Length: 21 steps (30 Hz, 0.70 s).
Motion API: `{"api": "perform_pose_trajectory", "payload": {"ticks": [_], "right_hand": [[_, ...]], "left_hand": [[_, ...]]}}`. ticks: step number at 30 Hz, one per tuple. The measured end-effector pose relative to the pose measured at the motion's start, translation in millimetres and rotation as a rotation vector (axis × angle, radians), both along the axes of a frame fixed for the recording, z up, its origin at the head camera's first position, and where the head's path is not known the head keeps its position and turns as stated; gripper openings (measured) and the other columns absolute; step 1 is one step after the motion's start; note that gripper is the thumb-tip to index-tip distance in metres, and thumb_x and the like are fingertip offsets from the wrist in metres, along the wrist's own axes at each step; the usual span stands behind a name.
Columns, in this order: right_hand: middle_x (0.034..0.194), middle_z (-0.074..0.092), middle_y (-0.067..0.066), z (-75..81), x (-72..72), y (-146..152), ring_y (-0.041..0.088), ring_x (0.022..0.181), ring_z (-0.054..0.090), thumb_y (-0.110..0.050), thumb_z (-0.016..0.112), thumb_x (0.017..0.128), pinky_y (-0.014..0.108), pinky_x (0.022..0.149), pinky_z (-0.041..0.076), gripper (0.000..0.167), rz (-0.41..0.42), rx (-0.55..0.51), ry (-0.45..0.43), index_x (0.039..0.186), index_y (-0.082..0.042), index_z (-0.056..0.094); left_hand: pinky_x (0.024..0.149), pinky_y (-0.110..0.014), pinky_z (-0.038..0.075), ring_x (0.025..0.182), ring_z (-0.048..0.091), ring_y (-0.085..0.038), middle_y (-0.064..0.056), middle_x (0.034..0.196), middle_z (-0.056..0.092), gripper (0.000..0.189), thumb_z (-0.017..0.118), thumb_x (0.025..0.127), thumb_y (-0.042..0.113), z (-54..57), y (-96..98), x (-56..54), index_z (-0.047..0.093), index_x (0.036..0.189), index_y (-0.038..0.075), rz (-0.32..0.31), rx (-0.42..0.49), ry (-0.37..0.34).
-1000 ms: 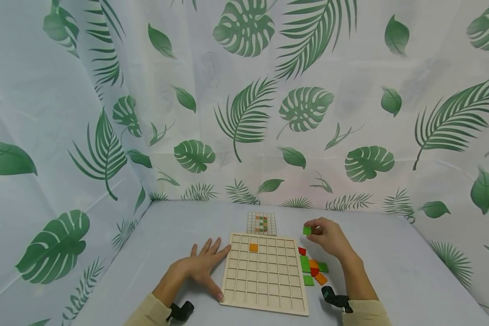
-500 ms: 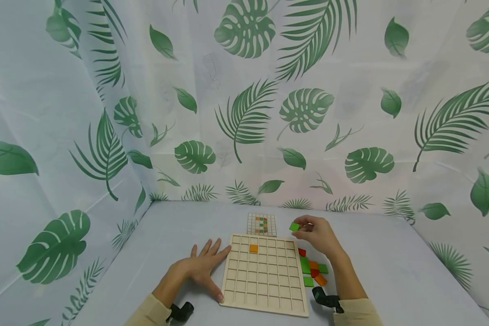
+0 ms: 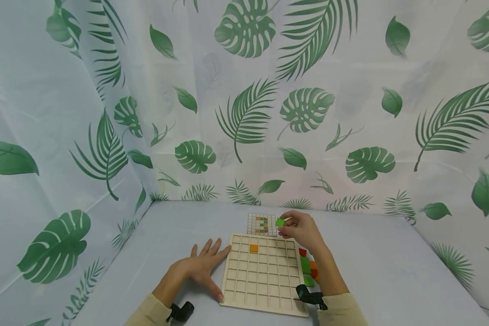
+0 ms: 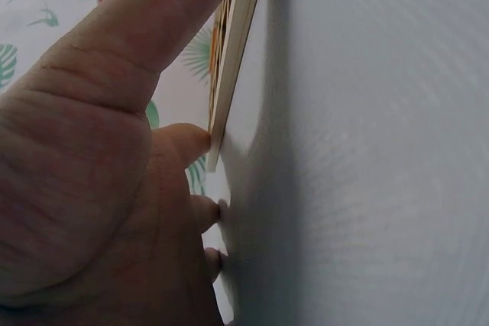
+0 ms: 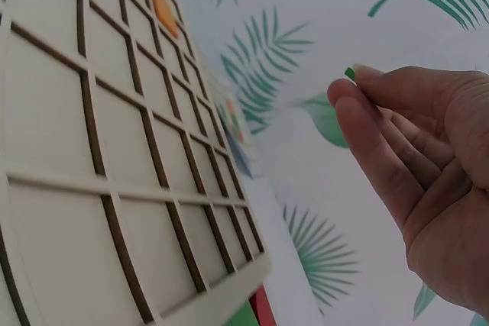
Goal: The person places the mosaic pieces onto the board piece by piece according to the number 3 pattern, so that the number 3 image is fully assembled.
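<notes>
A pale wooden grid board [image 3: 265, 276] lies on the table, with one orange square tile [image 3: 253, 248] in a cell near its far left corner. My left hand [image 3: 203, 268] is spread at the board's left side, thumb and a finger touching its edge. Above the board's far right corner, my right hand [image 3: 303, 230] pinches a green square tile [image 3: 280, 222] between thumb and fingertips. In the right wrist view only a sliver of that green tile [image 5: 350, 73] shows. A small pattern card [image 3: 262, 224] with a coloured grid lies just beyond the board, its right edge beside the held tile.
Along the board's right side lie loose tiles: green [image 3: 305, 265], red [image 3: 303, 251] and orange [image 3: 313, 266], partly hidden by the right forearm. A white leaf-print curtain [image 3: 244, 113] stands behind the table [image 3: 383, 271].
My right hand has moved left with the green tile, from beyond the loose tiles to above the board's far right corner. The left hand and the board have stayed put.
</notes>
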State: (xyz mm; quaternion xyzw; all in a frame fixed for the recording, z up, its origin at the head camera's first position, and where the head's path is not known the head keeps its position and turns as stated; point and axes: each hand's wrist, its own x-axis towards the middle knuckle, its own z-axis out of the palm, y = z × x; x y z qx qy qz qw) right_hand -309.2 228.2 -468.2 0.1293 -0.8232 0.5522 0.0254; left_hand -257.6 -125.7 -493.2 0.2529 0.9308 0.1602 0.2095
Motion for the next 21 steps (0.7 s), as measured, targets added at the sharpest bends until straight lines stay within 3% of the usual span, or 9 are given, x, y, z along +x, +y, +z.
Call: {"api": "perform_pose_trajectory", "payload": {"ticks": [5,10,21], "right_hand": [[0.089,0.07,0.012,-1.8,-1.4,-9,0.034,0.084,0.077,-0.006,0.08,0.091,0.045,0.074,0.065,0.031,0.011,0.042,-0.011,0.12,-0.001,0.07],[0.086,0.07,0.004,-6.8,-0.6,-10,0.02,0.077,0.067,-0.014,0.082,0.09,0.036,0.07,0.059,0.028,0.026,0.173,0.025,0.116,-0.006,0.075],[0.087,0.069,0.005,-14.9,1.3,-13,0.016,0.074,0.061,-0.018,0.082,0.091,0.029,0.066,0.053,0.024,0.187,0.227,0.036,0.111,-0.006,0.076]], "left_hand": [[0.12,-0.078,-0.004,0.162,-0.008,-0.043,-0.014,0.176,-0.002,0.137,0.091,0.064,0.068,2.2,1.1,0.7,0.012,0.169,0.029,0.003,0.007,0.001],[0.12,-0.077,-0.004,0.162,-0.009,-0.042,-0.013,0.176,-0.002,0.137,0.091,0.064,0.068,3.8,1.7,1.4,0.012,0.169,0.03,0.004,0.003,-0.001],[0.12,-0.078,-0.004,0.162,-0.008,-0.042,-0.013,0.176,-0.001,0.137,0.092,0.063,0.068,1.5,1.0,0.9,0.012,0.169,0.03,0.011,-0.001,0.002]]}}
